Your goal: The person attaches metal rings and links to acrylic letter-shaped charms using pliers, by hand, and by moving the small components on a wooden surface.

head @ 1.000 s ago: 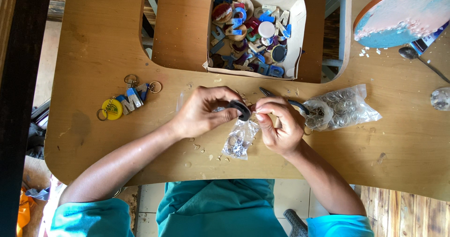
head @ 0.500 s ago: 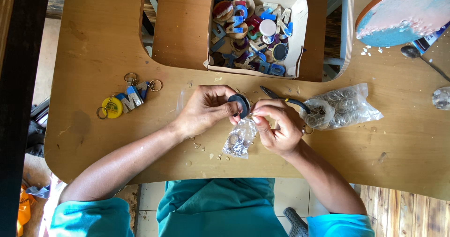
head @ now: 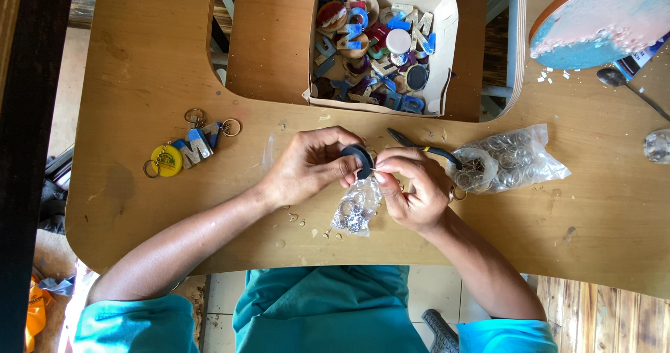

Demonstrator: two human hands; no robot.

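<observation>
We pinch a dark disc [head: 361, 160] between our left hand [head: 310, 166] and right hand [head: 412, 189], its ring unfitted, finished keychains [head: 187, 147] at nine o'clock.

Lit evenly by soft daylight, bright and without harsh glare. Cast only faint, short shadows under the hands and along the counter [head: 139, 81]. Stayed sharp across the centre, with slight softness toward the corners. Fell dark along the left edge. Showed mild sheen on the clear plastic bag [head: 516, 157].
</observation>
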